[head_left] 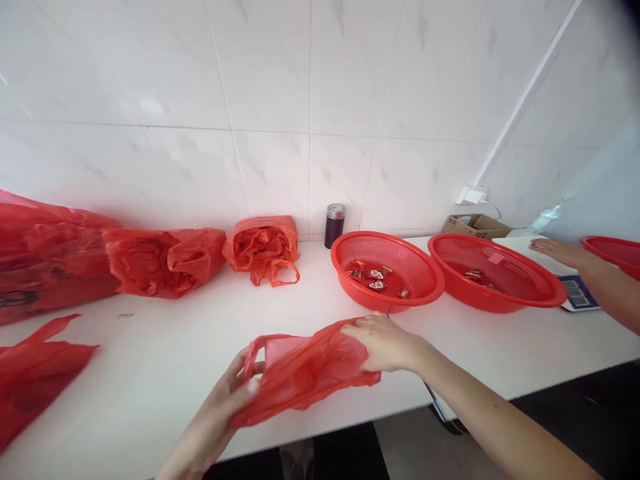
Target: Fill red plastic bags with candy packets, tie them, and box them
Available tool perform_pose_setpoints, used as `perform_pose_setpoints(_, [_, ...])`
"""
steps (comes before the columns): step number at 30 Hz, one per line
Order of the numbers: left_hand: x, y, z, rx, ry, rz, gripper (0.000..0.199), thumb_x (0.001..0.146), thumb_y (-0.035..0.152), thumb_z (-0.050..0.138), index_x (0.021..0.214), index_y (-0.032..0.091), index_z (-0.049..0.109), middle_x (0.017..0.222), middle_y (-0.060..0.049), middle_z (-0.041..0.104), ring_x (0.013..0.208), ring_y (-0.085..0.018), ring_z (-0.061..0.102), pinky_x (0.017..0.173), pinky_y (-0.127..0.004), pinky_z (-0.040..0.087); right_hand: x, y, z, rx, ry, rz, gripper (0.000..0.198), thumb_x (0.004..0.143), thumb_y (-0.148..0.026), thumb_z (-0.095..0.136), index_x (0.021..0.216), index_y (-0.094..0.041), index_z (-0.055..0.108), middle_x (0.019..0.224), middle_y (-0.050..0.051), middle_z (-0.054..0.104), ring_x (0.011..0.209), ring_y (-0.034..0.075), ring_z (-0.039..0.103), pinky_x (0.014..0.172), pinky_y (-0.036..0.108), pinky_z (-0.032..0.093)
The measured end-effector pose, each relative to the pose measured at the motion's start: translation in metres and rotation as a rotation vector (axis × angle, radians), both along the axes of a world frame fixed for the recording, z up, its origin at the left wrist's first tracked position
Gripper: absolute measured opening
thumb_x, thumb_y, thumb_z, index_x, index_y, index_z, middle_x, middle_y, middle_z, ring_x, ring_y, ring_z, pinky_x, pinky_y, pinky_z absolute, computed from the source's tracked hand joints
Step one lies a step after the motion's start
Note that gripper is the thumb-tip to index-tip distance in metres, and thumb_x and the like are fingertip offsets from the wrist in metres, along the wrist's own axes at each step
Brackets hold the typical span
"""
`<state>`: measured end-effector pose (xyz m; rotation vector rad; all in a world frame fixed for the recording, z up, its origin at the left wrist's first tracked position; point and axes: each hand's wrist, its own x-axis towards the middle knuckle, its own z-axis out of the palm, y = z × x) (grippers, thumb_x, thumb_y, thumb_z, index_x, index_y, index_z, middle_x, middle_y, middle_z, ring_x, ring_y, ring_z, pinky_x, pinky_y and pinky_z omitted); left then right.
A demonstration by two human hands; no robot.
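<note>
Above the table's front edge, a thin red plastic bag (313, 370) is stretched between my hands. My left hand (233, 390) is closed on its handle end, thumb on top of the plastic. At the other end my right hand (380, 343) grips the bag's side, with some fingers hidden behind the film. The bag looks flat and slack. Just beyond my right hand stands a red mesh basket (390, 301) with several small wrapped pieces (377, 275) in the bottom.
Bundles of red bags (167, 260) line the wall on the left, with another red bag (40, 373) nearer. A dark flask (335, 227) stands behind. To the right are a second red basket (500, 303), a scale (577, 293), a cardboard box (477, 227) and another person's hand (563, 252).
</note>
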<state>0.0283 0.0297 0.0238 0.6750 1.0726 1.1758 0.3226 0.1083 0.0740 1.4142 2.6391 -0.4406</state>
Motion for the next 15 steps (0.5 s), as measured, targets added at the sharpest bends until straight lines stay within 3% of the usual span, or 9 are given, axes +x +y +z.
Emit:
perform_pose_setpoints(2, [0.012, -0.003, 0.001, 0.087, 0.244, -0.096, 0.073, 0.062, 0.031, 0.083, 0.130, 0.027, 0.056, 0.106, -0.007, 0.070, 0.090, -0.024, 0.068, 0.078, -0.031, 0.054, 0.003, 0.001, 0.003, -0.002, -0.050, -0.007, 0.068, 0.059, -0.034, 0.077, 0.125, -0.027, 0.060, 0.105, 0.010, 0.067, 0.103, 0.034, 0.059, 0.092, 0.047, 0.039])
perform_pose_setpoints(4, [0.021, -0.003, 0.004, 0.076, 0.347, -0.148, 0.072, 0.065, 0.033, 0.081, 0.131, 0.025, 0.055, 0.099, -0.007, 0.073, 0.084, -0.023, 0.069, 0.075, -0.031, 0.054, 0.003, -0.001, 0.003, 0.000, -0.050, 0.025, 0.061, 0.059, -0.034, 0.079, 0.118, -0.028, 0.065, 0.101, 0.009, 0.068, 0.100, 0.034, 0.059, 0.091, 0.047, 0.039])
perform_pose_setpoints(8, [0.034, 0.001, 0.013, -0.048, 0.117, -0.100, 0.058, 0.074, 0.042, 0.072, 0.127, 0.025, 0.058, 0.099, -0.006, 0.073, 0.082, -0.025, 0.070, 0.071, -0.033, 0.056, -0.012, -0.014, -0.004, 0.148, 0.204, 0.097, 0.025, 0.082, -0.035, 0.066, 0.105, -0.029, 0.070, 0.093, 0.006, 0.069, 0.092, 0.024, 0.061, 0.088, 0.041, 0.037])
perform_pose_setpoints(10, [0.038, 0.001, 0.016, -0.124, -0.027, -0.056, 0.052, 0.072, 0.037, 0.075, 0.121, 0.025, 0.062, 0.099, -0.005, 0.074, 0.087, -0.026, 0.071, 0.074, -0.034, 0.057, -0.024, -0.020, -0.014, 0.215, 0.341, 0.114, 0.021, 0.092, -0.030, 0.051, 0.098, -0.026, 0.071, 0.087, 0.004, 0.070, 0.084, 0.019, 0.061, 0.084, 0.036, 0.039])
perform_pose_setpoints(13, [0.036, 0.000, 0.018, -0.202, -0.156, -0.047, 0.032, 0.071, 0.034, 0.075, 0.101, 0.021, 0.071, 0.082, -0.005, 0.075, 0.082, -0.030, 0.072, 0.067, -0.037, 0.059, -0.033, -0.023, -0.034, 0.211, 0.341, 0.208, 0.025, 0.086, -0.029, 0.060, 0.110, -0.026, 0.068, 0.099, 0.006, 0.070, 0.095, 0.022, 0.060, 0.089, 0.037, 0.040])
perform_pose_setpoints(15, [0.028, 0.001, 0.018, -0.180, -0.199, -0.044, 0.027, 0.075, 0.038, 0.070, 0.095, 0.021, 0.073, 0.074, -0.006, 0.074, 0.078, -0.033, 0.073, 0.060, -0.039, 0.060, -0.029, -0.020, -0.043, 0.153, 0.185, 0.258, 0.047, 0.070, -0.025, 0.074, 0.117, -0.024, 0.066, 0.113, 0.011, 0.066, 0.110, 0.029, 0.056, 0.095, 0.042, 0.039])
